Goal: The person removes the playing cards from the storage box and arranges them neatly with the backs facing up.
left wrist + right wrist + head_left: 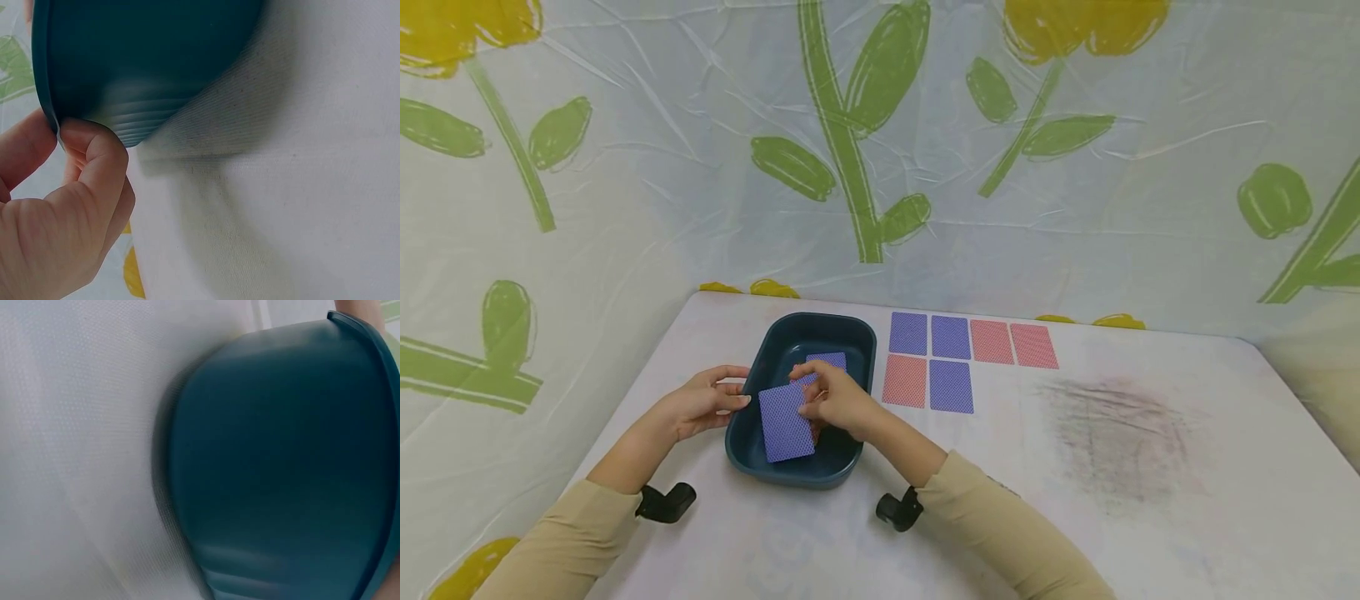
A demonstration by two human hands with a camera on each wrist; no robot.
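Observation:
A dark teal tray point(797, 478) with rounded corners stands on the left part of the table. My left hand point(703, 402) grips its left rim; in the left wrist view, thumb and fingers of that hand point(75, 194) pinch the rim from both sides. Over the tray, my right hand point(838, 404) holds a blue-backed playing card point(785, 427) by its right edge. Beneath it, another blue card point(830, 359) and a bit of red card point(816, 432) show inside the tray, partly hidden by the hand. The right wrist view is filled mostly by the tray's outer wall point(281, 444).
Right of the tray, cards lie face down in two rows: blue point(908, 333), blue, red point(991, 342), red behind; red point(905, 381) and blue point(951, 386) in front. A dark smudge point(1120, 442) marks the white table. Patterned sheeting rises behind.

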